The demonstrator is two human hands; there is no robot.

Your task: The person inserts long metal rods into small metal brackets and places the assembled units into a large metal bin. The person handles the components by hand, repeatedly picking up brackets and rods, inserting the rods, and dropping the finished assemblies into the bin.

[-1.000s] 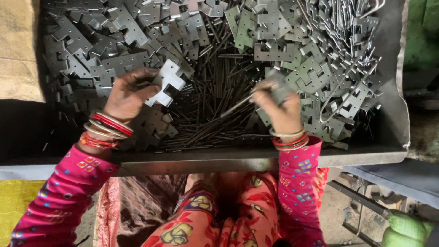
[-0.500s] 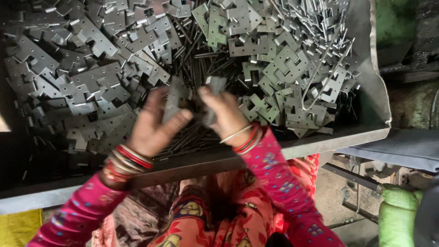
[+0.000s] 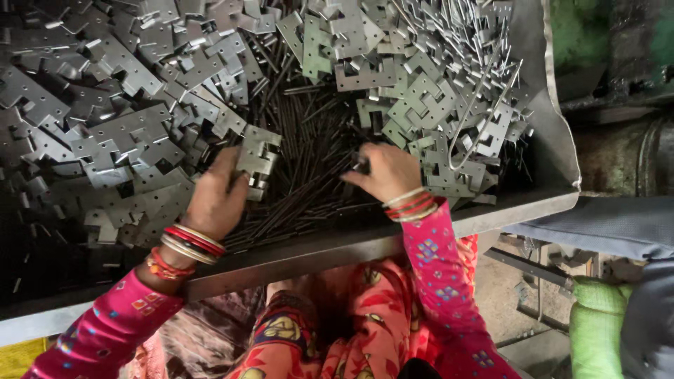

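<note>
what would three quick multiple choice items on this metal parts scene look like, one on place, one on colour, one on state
1. Where do the thin dark rods lie?
A. in the tray's middle
B. on the floor
C. in a bag

2. What colour are the sleeves?
A. blue
B. pink
C. white

3. What is the left hand doing?
A. resting flat and empty
B. gripping a notched metal plate
C. holding a hammer

Answers: 1 A, the rods sit between the plate heaps in the tray. 2 B, both patterned sleeves are pink. 3 B, its fingers close on the plate.

Grey metal plates (image 3: 126, 133), dark rods (image 3: 309, 175); pink patterned sleeves (image 3: 442, 281) (red-gold bangles (image 3: 193, 242)); green sack (image 3: 597, 326).
</note>
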